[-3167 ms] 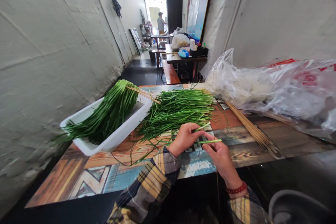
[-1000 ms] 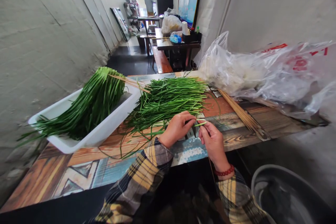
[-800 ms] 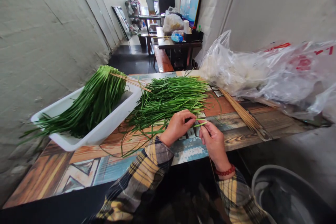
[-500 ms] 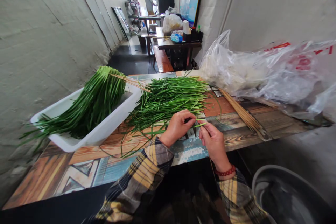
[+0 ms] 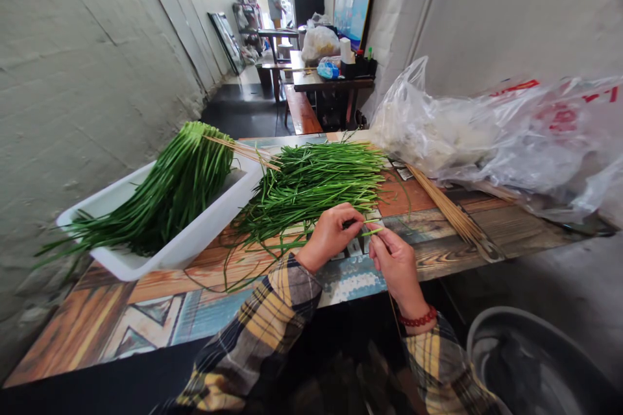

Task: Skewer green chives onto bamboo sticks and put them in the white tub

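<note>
Your left hand [image 5: 335, 237] and right hand [image 5: 395, 261] are pinching stems [image 5: 372, 231] by the table's [image 5: 92, 327] front edge; skewered greens [image 5: 180, 181] are resting in the left-edge tray [image 5: 197, 233], loose greens [image 5: 316, 185] are remaining.

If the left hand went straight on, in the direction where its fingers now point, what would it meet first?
Past the green stalk at the fingertips of the left hand, probably the right hand, close opposite. Depth is hard to judge from one view.
</note>
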The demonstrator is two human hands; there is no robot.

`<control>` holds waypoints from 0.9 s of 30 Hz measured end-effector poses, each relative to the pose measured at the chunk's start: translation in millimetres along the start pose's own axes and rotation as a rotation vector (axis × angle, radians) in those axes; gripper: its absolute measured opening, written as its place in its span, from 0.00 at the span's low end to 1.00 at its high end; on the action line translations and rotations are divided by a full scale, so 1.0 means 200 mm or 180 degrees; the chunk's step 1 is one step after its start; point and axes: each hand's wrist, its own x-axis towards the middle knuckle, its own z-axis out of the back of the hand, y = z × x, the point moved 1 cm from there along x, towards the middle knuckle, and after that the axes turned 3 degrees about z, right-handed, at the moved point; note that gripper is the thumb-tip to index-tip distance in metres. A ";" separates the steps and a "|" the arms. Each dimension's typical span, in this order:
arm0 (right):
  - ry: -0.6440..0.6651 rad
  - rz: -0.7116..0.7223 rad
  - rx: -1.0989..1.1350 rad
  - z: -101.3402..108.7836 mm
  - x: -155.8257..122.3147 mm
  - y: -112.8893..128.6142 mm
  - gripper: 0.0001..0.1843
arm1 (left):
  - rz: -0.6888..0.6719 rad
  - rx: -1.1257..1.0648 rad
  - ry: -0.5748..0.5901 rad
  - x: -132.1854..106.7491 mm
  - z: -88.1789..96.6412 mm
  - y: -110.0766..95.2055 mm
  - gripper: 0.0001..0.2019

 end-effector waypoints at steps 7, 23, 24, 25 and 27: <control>0.0056 -0.0007 -0.0015 0.00 0.00 0.00 0.17 | -0.0166 0.0023 0.0058 0.00 0.01 0.01 0.06; 0.0047 0.0008 0.0227 -0.01 0.01 0.03 0.23 | -0.0290 0.0193 0.0292 0.00 0.01 0.01 0.06; 0.0057 0.0000 0.0279 -0.01 0.01 0.03 0.22 | -0.0280 0.0193 0.0323 0.00 0.01 0.01 0.06; 0.0059 -0.0004 0.0331 -0.01 0.01 0.03 0.20 | -0.0272 0.0192 0.0351 0.00 0.01 0.01 0.06; 0.0054 -0.0015 0.0404 -0.01 0.01 0.03 0.18 | -0.0258 0.0185 0.0396 0.00 0.00 0.01 0.06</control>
